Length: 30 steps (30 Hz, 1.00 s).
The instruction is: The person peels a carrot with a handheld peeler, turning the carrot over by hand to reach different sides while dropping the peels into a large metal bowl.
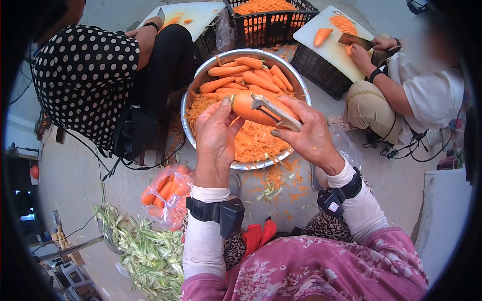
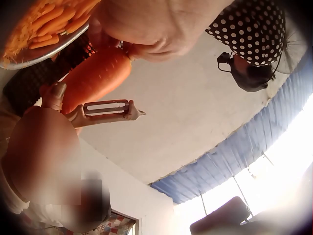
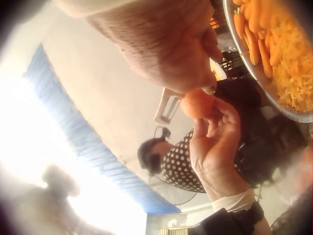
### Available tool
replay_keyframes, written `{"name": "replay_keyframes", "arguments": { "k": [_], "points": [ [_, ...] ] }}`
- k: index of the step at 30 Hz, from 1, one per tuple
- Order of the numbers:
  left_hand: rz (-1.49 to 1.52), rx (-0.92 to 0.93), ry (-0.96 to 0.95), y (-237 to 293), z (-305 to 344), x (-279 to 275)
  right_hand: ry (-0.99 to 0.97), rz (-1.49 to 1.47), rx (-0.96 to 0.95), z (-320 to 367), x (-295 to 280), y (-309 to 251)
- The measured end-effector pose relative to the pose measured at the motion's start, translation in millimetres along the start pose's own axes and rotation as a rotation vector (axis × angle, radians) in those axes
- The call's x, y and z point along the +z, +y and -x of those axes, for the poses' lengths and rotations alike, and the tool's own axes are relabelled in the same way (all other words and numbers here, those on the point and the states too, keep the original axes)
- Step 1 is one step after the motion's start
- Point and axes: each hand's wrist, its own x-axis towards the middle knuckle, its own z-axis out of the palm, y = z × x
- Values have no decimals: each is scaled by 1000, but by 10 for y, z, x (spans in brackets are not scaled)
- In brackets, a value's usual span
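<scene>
Steel bowl [image 1: 200, 76] holds carrots [image 1: 251, 75], peelings [image 1: 256, 143]; left hand [image 1: 215, 135] grips carrot [image 1: 248, 106], right hand [image 1: 306, 133] grips peeler [image 1: 276, 113].

The carrot [image 1: 249, 107] is bright orange, same as the peelings [image 1: 256, 143] in the silver bowl [image 1: 261, 50]. The peeler [image 1: 275, 113] is cream-beige. The wearer's top [image 1: 326, 266] is pink with a pale floral print, and the sleeves [image 1: 203, 246] are white. Across the way there's a black blouse [image 1: 83, 65] with white polka dots, a black crate [image 1: 314, 70], a white cutting board [image 1: 329, 47] and green leaf scraps [image 1: 150, 256].

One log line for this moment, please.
left hand: holds carrot | right hand: holds peeler against carrot | below: metal bowl of carrots
</scene>
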Motion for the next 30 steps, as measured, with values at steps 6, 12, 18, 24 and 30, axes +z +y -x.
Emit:
{"name": "replay_keyframes", "arguments": {
  "k": [6,12,18,24,30],
  "points": [
    [-6,-6,-14,-5,-15,-2,-11,-6,17,-8,-8,-1],
    [-23,-6,-19,-21,-37,-12,-21,-14,23,-11,-10,5],
    [-52,15,-13,-17,-14,24,-19,-7,-7,-7,-5,5],
    [-109,24,-2,-28,-32,-12,-25,3,-14,1,1,-9],
    [-178,47,-27,-22,-18,-37,-16,7,-19,2,16,-11]
  ]
}}
